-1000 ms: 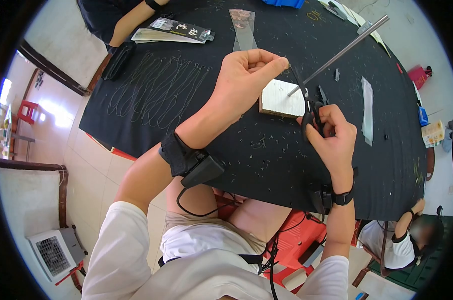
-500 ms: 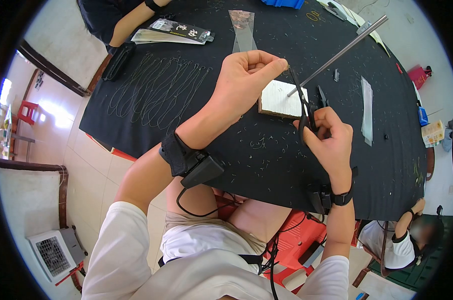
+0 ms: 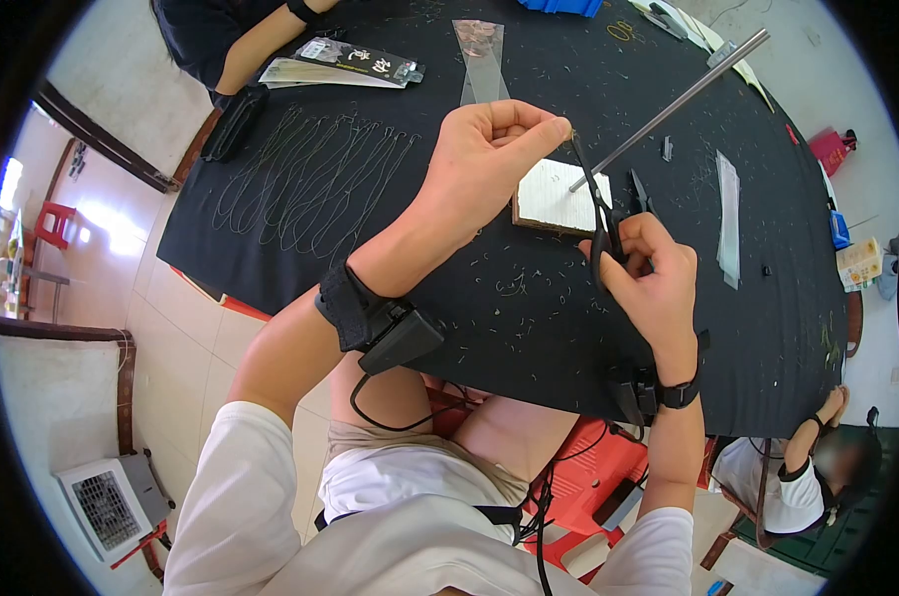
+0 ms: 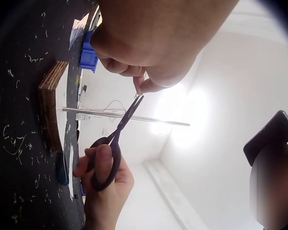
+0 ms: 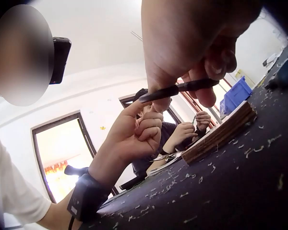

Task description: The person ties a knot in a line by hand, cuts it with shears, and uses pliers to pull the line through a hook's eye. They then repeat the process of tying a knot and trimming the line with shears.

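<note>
My left hand [image 3: 494, 149] is raised over the board, thumb and forefinger pinching a small bit of thin cord [image 4: 137, 96]. Most of what it pinches is hidden by the fingers. In my right hand [image 3: 658, 273] I hold black scissors [image 3: 590, 179] by their finger loops. The scissors' tips reach right up to the left fingertips, and in the left wrist view the blades [image 4: 126, 118] lie nearly together at the cord. Below them is a wooden block [image 3: 549, 199] with a white top, and a metal rod [image 3: 668, 114] rises from it.
Looped thin cords [image 3: 310, 184] lie in a row at left on the black cloth [image 3: 449, 298]. Small clippings are scattered about. A pointed dark tool [image 3: 640, 189] lies beside the block, a clear plastic strip [image 3: 729, 219] farther right. Another person's arm [image 3: 261, 45] rests at the far left.
My right hand has shifted slightly left with the scissors, whose tips have come closer to the left fingertips and whose blades look more closed. The left hand has stayed almost still.
</note>
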`<control>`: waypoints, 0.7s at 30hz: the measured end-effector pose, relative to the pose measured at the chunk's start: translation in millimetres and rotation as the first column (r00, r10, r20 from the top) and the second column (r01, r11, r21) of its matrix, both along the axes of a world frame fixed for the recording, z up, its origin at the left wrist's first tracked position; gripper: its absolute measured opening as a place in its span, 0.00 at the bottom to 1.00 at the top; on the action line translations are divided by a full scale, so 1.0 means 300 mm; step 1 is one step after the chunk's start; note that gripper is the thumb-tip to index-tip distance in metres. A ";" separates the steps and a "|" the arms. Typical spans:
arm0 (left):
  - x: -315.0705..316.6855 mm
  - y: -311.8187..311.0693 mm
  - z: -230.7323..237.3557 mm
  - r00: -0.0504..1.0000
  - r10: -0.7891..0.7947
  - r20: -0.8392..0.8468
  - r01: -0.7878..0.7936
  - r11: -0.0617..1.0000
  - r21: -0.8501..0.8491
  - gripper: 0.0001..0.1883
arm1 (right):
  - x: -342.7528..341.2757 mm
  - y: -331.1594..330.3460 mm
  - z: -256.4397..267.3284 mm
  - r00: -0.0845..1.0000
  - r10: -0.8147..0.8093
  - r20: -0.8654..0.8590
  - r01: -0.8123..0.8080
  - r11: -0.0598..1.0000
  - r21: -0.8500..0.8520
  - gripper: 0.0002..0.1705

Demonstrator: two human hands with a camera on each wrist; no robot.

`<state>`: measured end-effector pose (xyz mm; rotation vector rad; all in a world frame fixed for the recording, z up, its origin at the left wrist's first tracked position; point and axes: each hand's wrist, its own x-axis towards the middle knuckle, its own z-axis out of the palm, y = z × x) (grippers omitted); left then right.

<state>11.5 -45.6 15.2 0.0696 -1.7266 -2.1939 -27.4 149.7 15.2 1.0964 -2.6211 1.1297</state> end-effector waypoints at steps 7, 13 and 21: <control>-0.002 0.001 -0.002 1.000 -0.010 0.009 0.010 1.000 -0.011 0.10 | -0.003 -0.001 -0.003 1.000 -0.015 -0.003 0.015 1.000 0.007 0.14; -0.002 0.001 -0.003 1.000 -0.024 0.004 0.024 1.000 -0.006 0.11 | -0.003 -0.001 -0.004 1.000 -0.008 0.017 0.008 1.000 -0.012 0.14; 0.000 0.001 -0.002 1.000 -0.023 0.010 0.023 1.000 -0.013 0.11 | -0.006 0.004 -0.003 1.000 -0.009 0.022 0.008 1.000 0.008 0.14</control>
